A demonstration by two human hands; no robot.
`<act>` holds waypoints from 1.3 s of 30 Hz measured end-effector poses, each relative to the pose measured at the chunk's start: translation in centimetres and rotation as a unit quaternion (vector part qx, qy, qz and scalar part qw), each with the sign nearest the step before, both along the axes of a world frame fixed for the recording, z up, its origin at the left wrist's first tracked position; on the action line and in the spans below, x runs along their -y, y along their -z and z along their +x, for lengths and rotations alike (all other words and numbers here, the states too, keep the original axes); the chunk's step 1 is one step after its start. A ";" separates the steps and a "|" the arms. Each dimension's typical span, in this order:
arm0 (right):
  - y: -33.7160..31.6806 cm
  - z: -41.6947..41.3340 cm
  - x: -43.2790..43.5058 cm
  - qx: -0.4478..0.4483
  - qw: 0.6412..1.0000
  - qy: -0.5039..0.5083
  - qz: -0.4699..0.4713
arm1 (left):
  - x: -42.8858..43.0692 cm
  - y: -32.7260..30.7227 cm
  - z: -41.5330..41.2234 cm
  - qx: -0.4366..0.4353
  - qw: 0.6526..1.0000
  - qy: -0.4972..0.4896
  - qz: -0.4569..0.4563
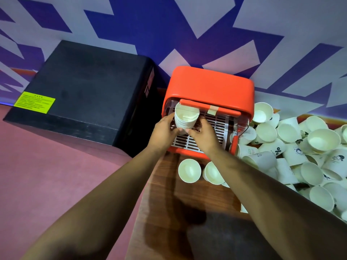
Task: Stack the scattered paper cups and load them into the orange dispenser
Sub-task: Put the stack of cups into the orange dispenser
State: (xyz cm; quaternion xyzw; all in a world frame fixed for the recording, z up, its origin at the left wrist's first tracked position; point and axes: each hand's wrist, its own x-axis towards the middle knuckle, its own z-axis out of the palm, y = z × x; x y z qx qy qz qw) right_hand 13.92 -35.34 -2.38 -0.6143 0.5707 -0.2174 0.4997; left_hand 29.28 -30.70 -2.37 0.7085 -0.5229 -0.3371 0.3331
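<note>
You have one orange plastic dispenser (pixel 210 85) at centre frame and one black rectangular box (pixel 90 87) at upper left, carrying one yellow label (pixel 34 102). One nested stack of white paper cups (pixel 185 118) is at the dispenser's front. Two single cups stand at lower centre, the left cup (pixel 189 170) and the right cup (pixel 213 172). The loose heap of cups (pixel 300 152) at right overlaps too much for a firm count, perhaps thirty or more. Two hands show: your left hand (pixel 163 131) and right hand (pixel 203 135).
</note>
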 end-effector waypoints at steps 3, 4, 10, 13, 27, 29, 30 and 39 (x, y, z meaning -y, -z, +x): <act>0.9 0.4 0.6 0.006 1.000 0.020 0.001 | 0.5 0.1 -0.4 -0.011 1.000 -0.028 0.005; 1.1 0.6 0.7 0.008 1.000 0.026 0.007 | 0.5 0.1 -0.4 -0.023 0.999 -0.033 0.010; 1.8 1.4 1.3 0.025 0.998 0.046 0.032 | 0.7 0.5 -0.5 -0.139 0.989 -0.012 0.051; 1.8 1.8 1.7 0.045 0.997 0.028 0.056 | 1.1 1.5 -0.2 -0.146 0.987 -0.005 0.064; -0.9 0.2 0.8 -0.101 0.993 -0.057 0.009 | -0.1 0.4 0.3 -0.114 0.990 -0.013 0.083; -2.6 -1.7 -0.9 -0.134 0.985 -0.092 -0.065 | -1.9 -0.1 0.5 -0.094 0.993 0.004 0.065; -3.5 -2.8 -2.1 -0.146 0.979 -0.112 -0.092 | -2.9 -0.4 0.7 -0.075 0.995 0.021 0.056; -6.2 -6.4 -10.1 -0.280 0.907 -0.291 -0.124 | -11.0 2.0 0.2 -0.008 0.990 0.124 0.064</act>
